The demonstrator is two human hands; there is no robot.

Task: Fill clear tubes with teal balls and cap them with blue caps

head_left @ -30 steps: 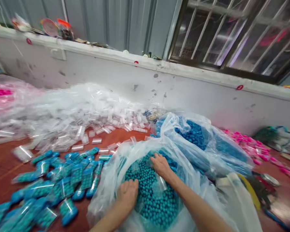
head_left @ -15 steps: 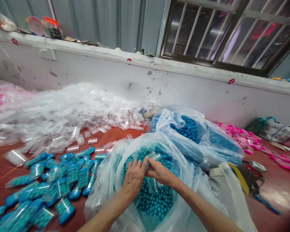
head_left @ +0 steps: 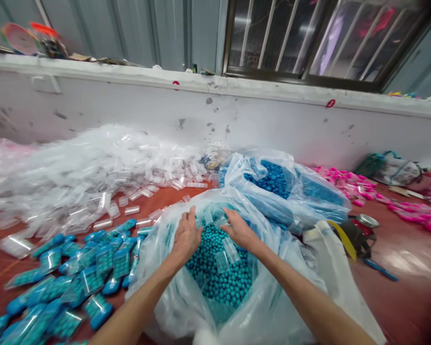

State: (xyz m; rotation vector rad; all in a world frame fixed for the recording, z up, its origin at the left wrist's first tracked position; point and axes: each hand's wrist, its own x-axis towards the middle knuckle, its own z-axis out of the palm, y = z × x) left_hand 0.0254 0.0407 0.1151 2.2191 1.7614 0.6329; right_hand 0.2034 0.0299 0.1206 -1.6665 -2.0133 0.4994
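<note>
A large translucent plastic bag (head_left: 165, 287) stands open before me, full of teal beads (head_left: 224, 282). Over its left side is my left hand (head_left: 187, 235), fingers stretched and thumb apart, with nothing visible in it. My right hand (head_left: 241, 232) hovers over the far right part of the beads, its fingers spread. A small clear plastic sleeve (head_left: 221, 221) lies close by the right fingertips; contact cannot be made out. More clear sleeves (head_left: 230, 250) rest on the beads between and below the hands.
Filled teal packets (head_left: 93, 280) cover the red table at left. Behind them is a heap of empty clear sleeves (head_left: 104, 167). A second bag holds blue pieces (head_left: 273, 179). Pink items (head_left: 345, 182), a lidded jar (head_left: 367, 223) and a blue pen-like stick (head_left: 380, 269) lie right.
My hands, close together over the beads before, have moved apart to either side. Clear sleeves now show on the beads between them. The view has shifted slightly to the right.
</note>
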